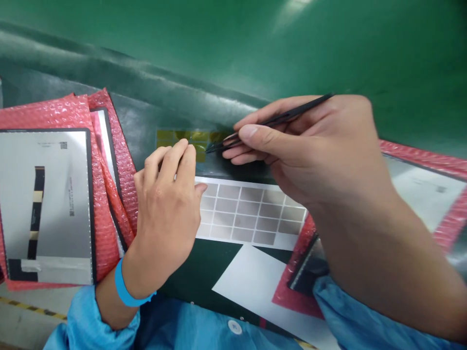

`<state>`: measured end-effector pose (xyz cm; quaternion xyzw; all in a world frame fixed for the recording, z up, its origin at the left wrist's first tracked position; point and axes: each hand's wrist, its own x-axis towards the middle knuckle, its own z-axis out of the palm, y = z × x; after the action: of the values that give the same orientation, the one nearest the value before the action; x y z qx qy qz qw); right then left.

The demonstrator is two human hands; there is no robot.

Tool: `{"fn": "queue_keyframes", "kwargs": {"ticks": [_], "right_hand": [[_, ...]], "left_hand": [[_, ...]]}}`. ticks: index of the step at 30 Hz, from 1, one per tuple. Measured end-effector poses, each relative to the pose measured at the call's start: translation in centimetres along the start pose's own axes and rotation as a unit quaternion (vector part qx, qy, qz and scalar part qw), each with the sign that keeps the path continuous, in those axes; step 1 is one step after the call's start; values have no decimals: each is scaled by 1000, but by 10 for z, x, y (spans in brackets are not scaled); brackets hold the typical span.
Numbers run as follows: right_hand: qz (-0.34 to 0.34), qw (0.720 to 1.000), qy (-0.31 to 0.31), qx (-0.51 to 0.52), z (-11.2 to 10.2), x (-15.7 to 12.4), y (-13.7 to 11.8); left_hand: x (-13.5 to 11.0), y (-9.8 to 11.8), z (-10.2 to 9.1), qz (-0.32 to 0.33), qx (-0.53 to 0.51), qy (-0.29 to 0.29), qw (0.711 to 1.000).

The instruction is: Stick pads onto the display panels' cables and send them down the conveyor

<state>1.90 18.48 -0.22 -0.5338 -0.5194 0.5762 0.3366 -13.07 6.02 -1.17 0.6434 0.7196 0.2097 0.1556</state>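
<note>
My right hand (pixel 321 141) is closed around black tweezers (pixel 292 114). Their tips point down and left, at the edge of a yellow film label on a clear sheet of yellow film labels (pixel 166 136). Whether the tips pinch the film I cannot tell. My left hand (pixel 170 204) lies palm down with fingers spread slightly and the thumb apart, its fingertips on the lower left of that sheet. Below the fingers sits a white sheet of grey rectangular stickers (pixel 237 206), partly under my left hand. A blue wristband (pixel 129 287) circles my left wrist.
At left, display panels (pixel 69 194) with a black flex cable lie stacked among pink bubble-wrap bags (pixel 120 160). More panels in pink wrap (pixel 419 189) lie at right, partly behind my right arm. White paper (pixel 248 282) is near the table's front edge; a green mat (pixel 219 48) spans the back.
</note>
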Motion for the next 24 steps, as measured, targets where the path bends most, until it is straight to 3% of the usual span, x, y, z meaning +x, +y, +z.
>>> {"fn": "queue_keyframes", "kwargs": {"ticks": [9,15,24], "right_hand": [[-7,1000,9,-18,0,-1,2],[38,999,-19,-12,0,-1,-6],[21,999,22,10,8,0,-6]], "left_hand": [[-1,1,0,-6,14,-3,1000],[-1,1,0,-2,18,2,1000],[-1,1,-1,1,21,-4,1000]]}}
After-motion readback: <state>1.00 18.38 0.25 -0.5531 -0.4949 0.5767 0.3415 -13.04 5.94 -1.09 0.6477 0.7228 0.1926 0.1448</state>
